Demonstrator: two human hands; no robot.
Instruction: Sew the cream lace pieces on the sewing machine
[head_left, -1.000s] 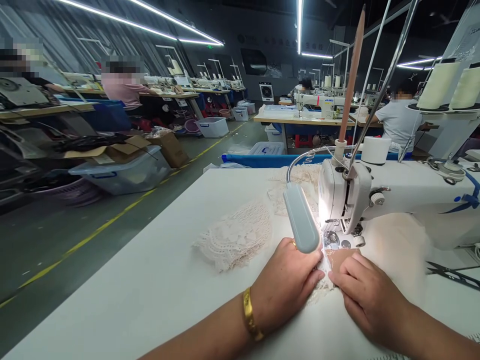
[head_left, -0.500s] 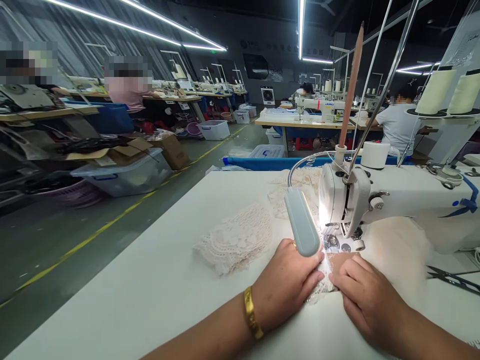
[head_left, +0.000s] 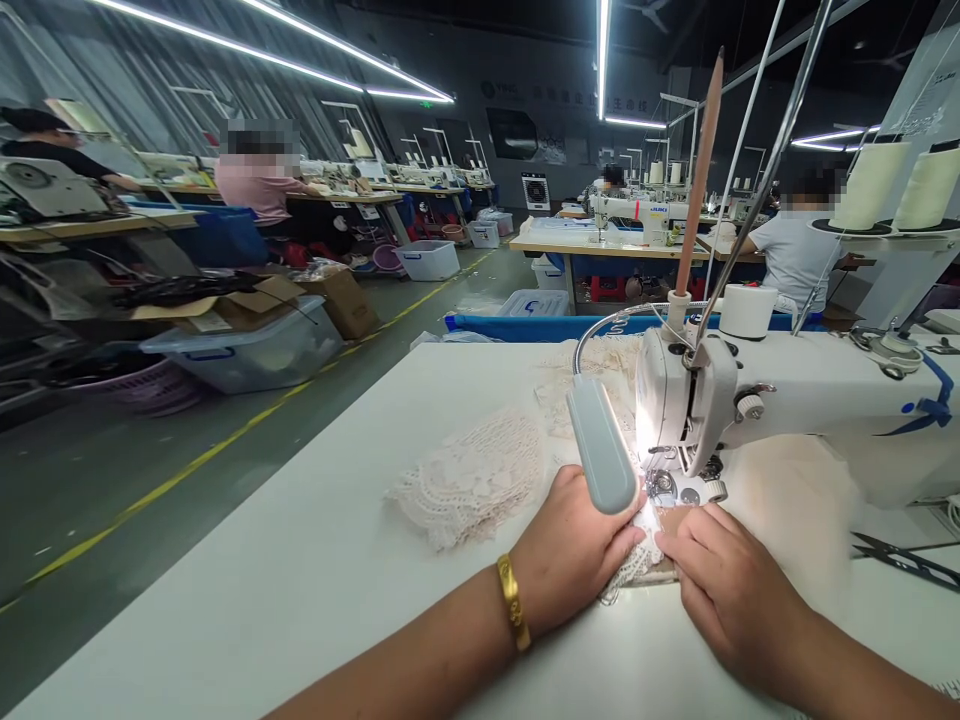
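Observation:
A white sewing machine (head_left: pixel 795 405) stands on the white table (head_left: pixel 315 580), its lamp (head_left: pixel 601 458) lighting the needle area. My left hand (head_left: pixel 574 550), with a gold bangle on the wrist, presses a small cream lace piece (head_left: pixel 636 562) flat just left of the presser foot (head_left: pixel 664 485). My right hand (head_left: pixel 724 590) lies flat on the same lace and on a tan backing piece (head_left: pixel 675 518) on the other side. The fingertips of both hands sit close to the needle. A loose heap of cream lace (head_left: pixel 472 478) rests to the left.
More lace (head_left: pixel 592 375) lies behind the machine head. Black scissors (head_left: pixel 900 555) lie at the right. Two thread cones (head_left: pixel 892 170) stand on the rack above. Left of the table is an aisle with a clear bin (head_left: pixel 247 345) and boxes. Other people sit at distant sewing tables.
Both hands have slid a little forward toward the presser foot, feeding the lace piece under it. The lace heap has not moved.

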